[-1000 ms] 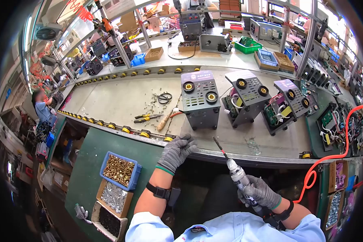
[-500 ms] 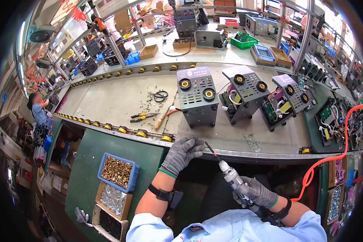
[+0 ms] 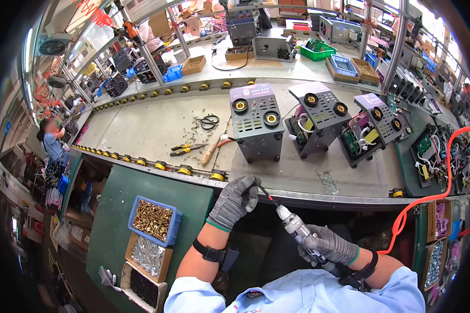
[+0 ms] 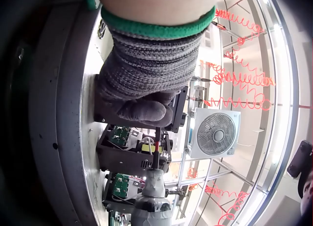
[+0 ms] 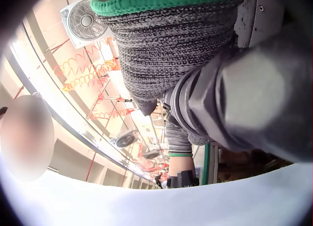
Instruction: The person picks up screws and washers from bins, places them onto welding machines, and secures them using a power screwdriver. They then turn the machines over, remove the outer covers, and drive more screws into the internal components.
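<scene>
My right hand [image 3: 331, 245], in a grey knit glove, grips an electric screwdriver [image 3: 297, 228] with a pale taped nose, tilted up to the left. Its long bit [image 3: 267, 194] has a red band and reaches my gloved left hand [image 3: 232, 204]. The left thumb and fingers pinch at the bit's tip; in the left wrist view the curled fingers [image 4: 144, 111] hide the tip and anything small between them. Just beyond, on the bench, stands a dark vented metal case [image 3: 257, 122] with two round brass-centred sockets on its upper face.
Two more vented cases [image 3: 318, 120] [image 3: 369, 128] stand to the right, sides exposing circuit boards. Pliers [image 3: 188, 149], scissors [image 3: 209, 122] and scattered screws lie left. A blue bin of brass-coloured screws [image 3: 152, 215] sits on the green table [image 3: 120, 190]. An orange hose [image 3: 428, 202] curls at right.
The screwdriver has moved left and its bit has come up to the left hand. The left fingers, straighter before, have curled in to the bit's tip. The cases stay in place.
</scene>
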A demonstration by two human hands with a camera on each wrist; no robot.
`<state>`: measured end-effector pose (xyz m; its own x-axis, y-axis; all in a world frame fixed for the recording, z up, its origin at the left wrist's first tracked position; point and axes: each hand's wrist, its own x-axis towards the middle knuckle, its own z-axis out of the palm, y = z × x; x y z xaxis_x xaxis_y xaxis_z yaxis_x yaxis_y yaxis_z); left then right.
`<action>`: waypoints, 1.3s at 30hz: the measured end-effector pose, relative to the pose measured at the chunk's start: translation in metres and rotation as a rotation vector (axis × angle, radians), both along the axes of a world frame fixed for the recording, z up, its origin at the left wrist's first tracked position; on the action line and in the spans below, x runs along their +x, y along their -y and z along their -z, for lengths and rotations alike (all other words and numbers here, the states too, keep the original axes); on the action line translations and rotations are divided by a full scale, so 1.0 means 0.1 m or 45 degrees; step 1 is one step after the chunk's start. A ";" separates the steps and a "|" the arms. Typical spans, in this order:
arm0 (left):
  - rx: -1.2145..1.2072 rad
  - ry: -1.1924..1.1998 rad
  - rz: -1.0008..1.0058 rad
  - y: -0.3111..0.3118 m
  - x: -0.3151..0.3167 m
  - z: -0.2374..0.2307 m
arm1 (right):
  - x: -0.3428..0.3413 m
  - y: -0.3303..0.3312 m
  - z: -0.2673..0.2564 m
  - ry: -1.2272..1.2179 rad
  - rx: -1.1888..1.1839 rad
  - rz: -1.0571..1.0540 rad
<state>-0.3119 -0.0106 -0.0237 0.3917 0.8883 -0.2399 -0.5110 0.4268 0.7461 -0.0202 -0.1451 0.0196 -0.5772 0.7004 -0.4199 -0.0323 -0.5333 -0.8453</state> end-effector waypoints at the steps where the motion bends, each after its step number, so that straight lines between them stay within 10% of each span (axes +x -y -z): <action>1: 0.024 -0.014 -0.011 0.01 0.00 -0.01 | 0.00 0.00 0.01 -0.009 -0.003 -0.001; 9: 0.329 -0.594 -0.135 0.15 0.07 -0.32 | 0.02 0.04 -0.10 -0.286 -0.470 -0.012; 14: 0.348 -0.666 -0.046 0.06 0.08 -0.49 | 0.00 -0.02 -0.09 -0.126 -0.052 -0.004; 19: 0.789 -0.924 -0.734 -0.40 -0.03 -0.53 | 0.00 -0.06 -0.10 -0.162 0.015 0.088; 39: 0.867 -0.827 -0.292 -0.66 0.24 -0.60 | 0.04 -0.15 -0.14 -0.207 -0.009 0.133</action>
